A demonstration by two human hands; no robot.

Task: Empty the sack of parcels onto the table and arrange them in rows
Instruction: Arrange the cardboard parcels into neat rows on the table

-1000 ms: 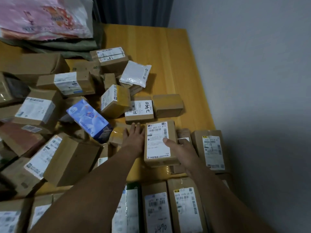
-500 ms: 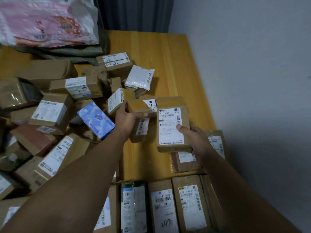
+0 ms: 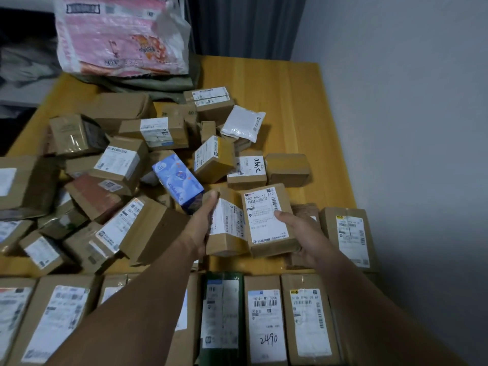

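My left hand (image 3: 202,225) grips a small brown parcel (image 3: 227,223) with a white label, held just above the wooden table (image 3: 285,101). My right hand (image 3: 298,233) holds a larger labelled carton (image 3: 266,217) right beside it; the two boxes touch. A loose heap of cardboard parcels (image 3: 124,165) covers the left and middle of the table, with a blue box (image 3: 179,183) and a white poly mailer (image 3: 243,124) among them. A tidy row of parcels (image 3: 264,320) lies along the near edge. Two more boxes (image 3: 348,236) sit at the right, partly behind my right hand.
The pink and white sack (image 3: 121,35) rests on folded olive cloth (image 3: 158,84) at the table's far side. A grey wall (image 3: 409,128) runs close along the table's right edge. A dark curtain (image 3: 245,25) hangs behind. Bare wood shows at the far right.
Both hands lifted their parcels off the table, carried them up and away, then brought them back toward me. The two boxes now sit side by side, lower than half a second ago.
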